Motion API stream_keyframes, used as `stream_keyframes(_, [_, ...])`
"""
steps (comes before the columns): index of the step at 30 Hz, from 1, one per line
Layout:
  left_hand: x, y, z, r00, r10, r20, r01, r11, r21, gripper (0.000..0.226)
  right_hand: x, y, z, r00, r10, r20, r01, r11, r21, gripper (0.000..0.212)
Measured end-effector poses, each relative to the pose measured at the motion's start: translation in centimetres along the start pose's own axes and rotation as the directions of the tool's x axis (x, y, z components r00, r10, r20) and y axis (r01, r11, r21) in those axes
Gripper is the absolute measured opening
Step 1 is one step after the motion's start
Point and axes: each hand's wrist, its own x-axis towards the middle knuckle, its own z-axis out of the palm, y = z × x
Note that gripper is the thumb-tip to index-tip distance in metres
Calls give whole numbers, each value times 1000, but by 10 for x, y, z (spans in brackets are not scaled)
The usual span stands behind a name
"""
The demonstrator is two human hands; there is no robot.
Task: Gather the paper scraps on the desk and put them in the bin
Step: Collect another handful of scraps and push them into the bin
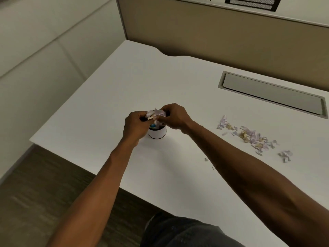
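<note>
A small white round bin (157, 133) with a dark rim stands on the white desk (160, 82), partly hidden by my hands. Directly above its mouth, my left hand (135, 125) and my right hand (173, 116) together grip a bunch of pale purple and tan paper scraps (155, 114). Something blue shows inside the bin. Several more loose paper scraps (249, 135) lie spread on the desk to the right, well apart from the bin, with a small separate clump (285, 155) at their right end.
A recessed grey cable tray lid (272, 93) sits in the desk at the back right. A beige partition (222, 38) runs behind the desk. The desk's left edge drops to a dark carpet floor (44, 184). Two tiny scraps (206, 159) lie near my right forearm.
</note>
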Motion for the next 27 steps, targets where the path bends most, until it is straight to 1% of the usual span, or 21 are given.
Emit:
stream_keyframes(2, [1,-2,0,999,39,-19,-37,991,130,19,0,-2,1,997,-69,-16,66,989,-132,31])
stream_keyframes(5, [1,-2,2,993,113,-32,-103,966,236,24,-1,-4,1,991,-135,-24,126,965,-229,44])
stream_keyframes(7, [-2,-2,5,986,161,-34,-145,947,288,22,-2,-3,2,981,-187,-45,168,947,-273,40])
stream_keyframes(10, [-6,-1,6,964,261,-59,-232,925,301,23,-4,1,5,962,-261,-87,221,922,-318,31])
stream_keyframes(13, [-9,-4,7,950,293,-106,-257,930,264,28,-4,5,10,952,-260,-160,208,936,-285,29])
stream_keyframes(15, [-10,-7,10,938,328,-115,-291,920,261,29,-3,5,13,945,-281,-167,223,928,-300,26])
stream_keyframes(17, [-12,-8,14,923,377,-78,-339,893,297,27,-3,6,16,935,-324,-144,265,908,-325,20])
stream_keyframes(20, [-14,-7,20,917,398,-8,-370,861,349,30,-8,9,15,916,-374,-145,313,893,-323,15])
stream_keyframes(23, [-19,-3,22,905,424,-20,-393,855,339,31,-20,22,5,888,-375,-265,310,915,-257,13])
stream_keyframes(25, [-22,-1,22,887,459,-49,-420,847,326,30,-33,41,-6,874,-310,-375,259,949,-182,13])
stream_keyframes(27, [-28,-1,25,871,485,-79,-440,842,311,30,-52,71,-19,862,-203,-464,163,979,-126,13])
